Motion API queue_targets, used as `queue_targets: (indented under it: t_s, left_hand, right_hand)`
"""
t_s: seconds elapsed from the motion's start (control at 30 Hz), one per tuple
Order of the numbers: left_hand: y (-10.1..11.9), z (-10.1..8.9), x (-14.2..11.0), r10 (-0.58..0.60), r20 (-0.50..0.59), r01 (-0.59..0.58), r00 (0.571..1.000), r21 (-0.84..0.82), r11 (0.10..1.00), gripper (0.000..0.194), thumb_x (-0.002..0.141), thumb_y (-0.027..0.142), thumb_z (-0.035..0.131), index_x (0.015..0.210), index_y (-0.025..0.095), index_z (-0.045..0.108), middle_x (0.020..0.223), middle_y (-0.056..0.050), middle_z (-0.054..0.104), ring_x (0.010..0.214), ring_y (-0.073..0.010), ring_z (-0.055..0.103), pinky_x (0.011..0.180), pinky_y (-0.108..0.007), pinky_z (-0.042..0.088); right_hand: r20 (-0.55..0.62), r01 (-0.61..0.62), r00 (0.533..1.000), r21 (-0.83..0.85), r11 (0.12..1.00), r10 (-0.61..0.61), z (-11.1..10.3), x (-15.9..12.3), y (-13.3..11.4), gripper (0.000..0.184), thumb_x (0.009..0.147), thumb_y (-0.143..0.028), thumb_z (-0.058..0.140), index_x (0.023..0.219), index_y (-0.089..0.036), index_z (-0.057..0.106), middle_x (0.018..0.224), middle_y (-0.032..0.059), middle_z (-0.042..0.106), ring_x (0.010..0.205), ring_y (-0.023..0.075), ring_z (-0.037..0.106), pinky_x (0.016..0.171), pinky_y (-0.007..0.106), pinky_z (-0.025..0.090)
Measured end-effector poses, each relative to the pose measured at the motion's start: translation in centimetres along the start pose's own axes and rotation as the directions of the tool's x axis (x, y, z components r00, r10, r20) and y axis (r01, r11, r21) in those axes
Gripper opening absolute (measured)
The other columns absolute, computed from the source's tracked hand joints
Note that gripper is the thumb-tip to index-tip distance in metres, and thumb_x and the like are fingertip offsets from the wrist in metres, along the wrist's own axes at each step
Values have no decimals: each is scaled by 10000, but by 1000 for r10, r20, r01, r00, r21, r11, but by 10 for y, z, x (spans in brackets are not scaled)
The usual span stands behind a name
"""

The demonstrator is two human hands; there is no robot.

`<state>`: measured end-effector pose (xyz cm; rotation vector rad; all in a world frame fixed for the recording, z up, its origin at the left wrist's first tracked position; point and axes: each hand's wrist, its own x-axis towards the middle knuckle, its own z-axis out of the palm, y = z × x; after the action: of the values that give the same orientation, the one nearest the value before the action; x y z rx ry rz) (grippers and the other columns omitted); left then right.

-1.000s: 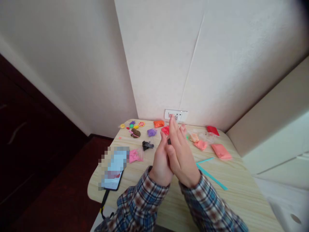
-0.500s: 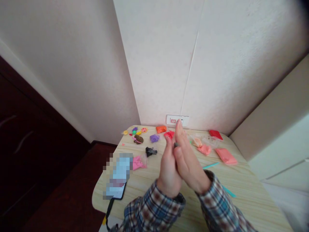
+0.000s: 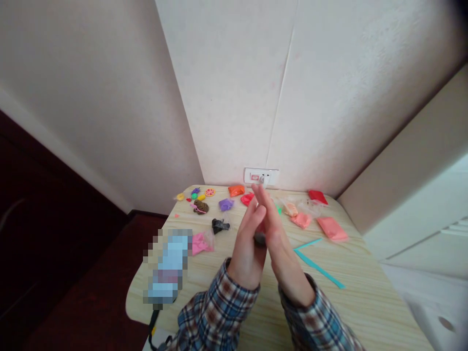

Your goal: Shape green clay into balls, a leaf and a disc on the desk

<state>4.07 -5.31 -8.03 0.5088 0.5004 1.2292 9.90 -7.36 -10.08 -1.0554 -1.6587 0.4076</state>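
Note:
My left hand (image 3: pixel 246 249) and my right hand (image 3: pixel 284 256) are raised above a pale wooden table (image 3: pixel 361 302), palms pressed together with fingers straight and pointing away from me. A small dark grey lump of clay (image 3: pixel 260 238) shows in the gap between the two palms. Both wrists wear plaid sleeves. The right fingertips reach a little farther forward than the left ones.
Small bags of modelling clay lie across the table's far half: pink (image 3: pixel 200 242), black (image 3: pixel 219 225), purple (image 3: pixel 225 204), orange (image 3: pixel 236 190), red (image 3: pixel 317 196) and salmon (image 3: pixel 332 228). Teal sticks (image 3: pixel 318 268) lie on the right, a phone (image 3: pixel 168 265) on the left. A wall socket (image 3: pixel 261 175) sits behind.
The right hand has slid back toward me against the left, and the left fingers now lean forward. The dark lump shows lower between the palms. The view shifted slightly.

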Motion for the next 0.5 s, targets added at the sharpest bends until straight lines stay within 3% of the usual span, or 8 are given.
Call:
queue_targets:
  t_s: [0.1,0.17,0.33,0.43,0.5]
  left_hand:
    - [-4,2,-5,19,-64,-17,998,31,999,389,844,174,547,1229,222,583,1341,-33,562,1327,-210,414,1126,-341,305]
    - [-3,3,-8,9,-95,-8,995,13,1000,411,860,169,530,1267,225,548,1368,-35,538,1327,-212,413,1125,-352,307]
    - [4,4,-8,34,-45,-35,998,-10,999,454,903,183,483,1355,208,444,1384,-53,520,1339,-198,394,1142,-347,273]
    - [2,4,-7,51,31,-49,998,-39,998,562,888,105,475,1421,204,329,1397,-60,505,1317,-173,424,1138,-318,282]
    - [0,6,-6,51,52,-50,997,-21,999,532,905,137,453,1420,202,337,1403,-54,498,1323,-166,415,1136,-300,284]
  right_hand:
    - [-64,-86,994,87,992,92,2,7,8,481,989,-339,240,1461,-254,225,1519,16,301,1396,143,269,1155,385,282]
    - [-91,-73,992,96,993,82,4,7,16,468,984,-303,261,1448,-250,267,1524,19,289,1406,155,244,1172,420,228]
    - [-33,-26,999,40,999,27,-4,-2,26,530,974,-304,294,1481,-262,146,1561,14,176,1435,176,142,1180,468,151]
    - [-84,-71,994,64,995,76,-15,2,19,531,980,-342,266,1484,-245,132,1568,9,142,1437,164,122,1184,436,150]
    - [-129,-58,990,37,998,62,-19,9,10,542,980,-394,225,1486,-224,129,1571,12,124,1441,169,98,1188,436,118]
